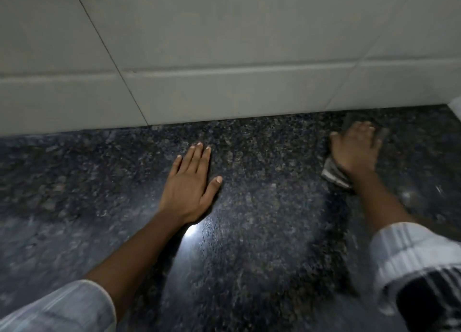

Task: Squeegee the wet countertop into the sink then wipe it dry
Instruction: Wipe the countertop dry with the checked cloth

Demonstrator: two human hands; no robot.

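A dark speckled granite countertop [249, 232] fills the lower half of the view, with a bright glare patch near its middle. My left hand [190, 184] lies flat on the stone, palm down, fingers apart, holding nothing. My right hand [355, 149] presses a grey cloth [334, 174] onto the counter at the far right, close to the wall. The cloth sticks out behind the wrist and under the fingertips. Motion blur smears the right hand and cloth. No squeegee or sink is in view.
A white tiled wall [224, 57] rises along the back edge of the counter. At the far right a second tiled face [457, 109] meets the counter in a corner. Light striped sleeves cover both forearms near the bottom.
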